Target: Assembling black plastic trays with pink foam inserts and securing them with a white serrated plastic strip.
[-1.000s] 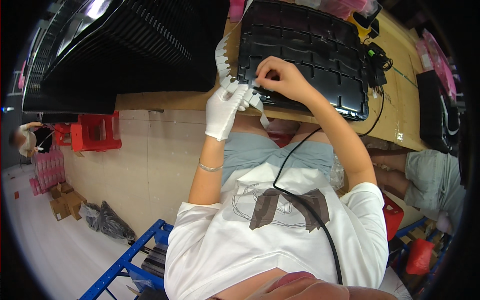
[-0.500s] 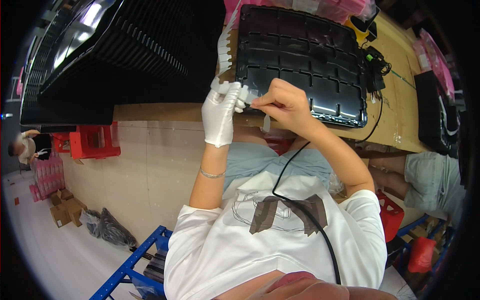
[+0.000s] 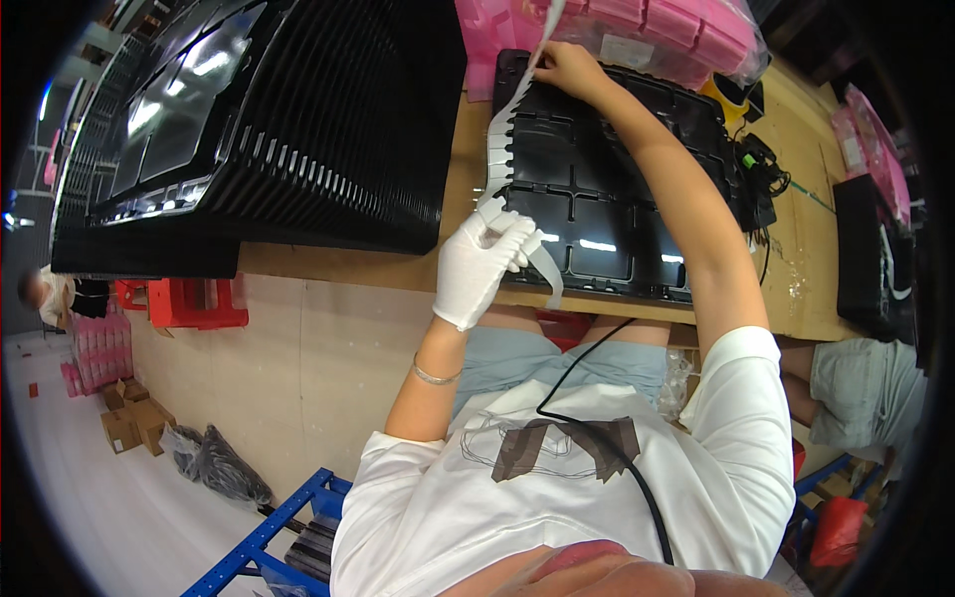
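My left hand (image 3: 473, 274), in a white glove, is closed around a long white notched strip (image 3: 499, 154) that looks like label backing. One end of the strip hangs down on the right of the glove; the rest runs up beside the left edge of a black plastic tray (image 3: 602, 214) with several shallow compartments. My bare right hand (image 3: 575, 70) reaches across to the tray's far left corner. Its fingertips are pressed together next to the upper part of the strip, and what they hold, if anything, is hidden.
A tall stack of black trays (image 3: 338, 129) stands on the left of the cardboard-covered table (image 3: 796, 239). Pink packages in clear plastic (image 3: 686, 35) lie behind the tray. A yellow object (image 3: 726, 97) and black cables (image 3: 761, 164) sit at its right. Another person's leg (image 3: 860, 388) shows at right.
My right hand has left the spot beside the glove and moved to the tray's far left corner. The left hand keeps the strip, whose free end now hangs lower right. The view has shifted.
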A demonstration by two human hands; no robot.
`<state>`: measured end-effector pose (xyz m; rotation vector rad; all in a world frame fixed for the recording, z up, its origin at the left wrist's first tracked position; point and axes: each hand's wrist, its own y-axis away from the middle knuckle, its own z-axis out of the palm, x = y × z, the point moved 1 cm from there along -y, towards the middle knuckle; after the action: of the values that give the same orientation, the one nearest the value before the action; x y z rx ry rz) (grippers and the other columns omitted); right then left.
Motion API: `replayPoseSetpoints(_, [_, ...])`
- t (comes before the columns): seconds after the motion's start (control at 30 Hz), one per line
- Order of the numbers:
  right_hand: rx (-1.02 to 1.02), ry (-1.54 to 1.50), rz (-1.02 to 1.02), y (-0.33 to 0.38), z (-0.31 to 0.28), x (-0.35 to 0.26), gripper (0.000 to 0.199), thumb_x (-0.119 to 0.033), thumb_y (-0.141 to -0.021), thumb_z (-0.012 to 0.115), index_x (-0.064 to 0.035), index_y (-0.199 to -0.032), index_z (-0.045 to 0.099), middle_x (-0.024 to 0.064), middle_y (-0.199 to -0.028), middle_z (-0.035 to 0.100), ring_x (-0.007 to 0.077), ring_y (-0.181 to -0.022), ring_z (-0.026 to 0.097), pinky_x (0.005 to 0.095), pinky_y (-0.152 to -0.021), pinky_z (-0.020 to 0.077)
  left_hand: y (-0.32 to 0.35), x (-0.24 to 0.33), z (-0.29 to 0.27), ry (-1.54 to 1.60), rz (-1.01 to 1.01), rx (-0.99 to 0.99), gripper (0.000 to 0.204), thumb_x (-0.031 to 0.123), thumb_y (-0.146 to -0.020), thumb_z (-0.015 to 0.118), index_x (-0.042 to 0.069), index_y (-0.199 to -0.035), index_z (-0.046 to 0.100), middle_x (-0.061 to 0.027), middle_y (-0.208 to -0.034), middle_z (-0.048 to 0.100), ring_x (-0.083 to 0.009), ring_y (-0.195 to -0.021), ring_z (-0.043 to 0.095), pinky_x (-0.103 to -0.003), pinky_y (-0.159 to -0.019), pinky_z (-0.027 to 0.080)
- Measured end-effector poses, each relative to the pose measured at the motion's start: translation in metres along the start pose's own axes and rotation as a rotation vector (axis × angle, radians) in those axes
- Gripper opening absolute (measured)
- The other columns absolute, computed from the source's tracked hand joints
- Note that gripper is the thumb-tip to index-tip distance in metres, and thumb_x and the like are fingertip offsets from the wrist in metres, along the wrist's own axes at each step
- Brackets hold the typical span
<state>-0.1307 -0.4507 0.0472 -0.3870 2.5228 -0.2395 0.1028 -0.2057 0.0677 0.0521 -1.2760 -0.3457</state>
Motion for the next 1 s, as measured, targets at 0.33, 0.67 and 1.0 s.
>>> replayPoseSetpoints(0.33, [0.048, 0.111, -0.034, -0.011, 0.006, 0.01, 0.023, -0.029, -0.079, 0.074, -0.0088, -0.086, 0.068, 0.0077, -0.071, 0.065, 0.0239, -0.069, 0.065, 0.0351, -0.065, 0.0503, -0.019, -0.001, -0.009, -0.023, -0.056, -0.064, 0.021, 0.006, -0.091, 0.068, -0.004, -0.109, 0.063, -0.0074, -0.088, 0.068, -0.0066, -0.064, 0.058, -0.018, -0.055, 0.046])
replayPoseSetpoints(0.67, [-0.001, 0.12, 0.046, -0.004, -0.002, -0.005, 0.021, -0.029, -0.078, 0.074, -0.011, -0.088, 0.071, 0.0085, -0.083, 0.071, 0.0283, -0.081, 0.068, 0.0404, -0.073, 0.0521, -0.02, -0.002, -0.009, -0.018, -0.058, -0.086, 0.022, 0.007, -0.091, 0.067, -0.004, -0.11, 0.062, -0.0079, -0.087, 0.068, -0.0073, -0.065, 0.059, -0.019, -0.055, 0.047])
replayPoseSetpoints(1.0, [0.108, 0.004, -0.066, 0.005, 0.008, 0.008, 0.024, -0.03, -0.08, 0.075, -0.0095, -0.091, 0.072, 0.0106, -0.067, 0.062, 0.0279, -0.066, 0.063, 0.0392, -0.062, 0.0475, -0.017, -0.004, -0.005, -0.021, -0.051, -0.055, 0.025, 0.005, -0.091, 0.067, -0.004, -0.113, 0.06, -0.0092, -0.089, 0.068, -0.0089, -0.068, 0.061, -0.02, -0.057, 0.048])
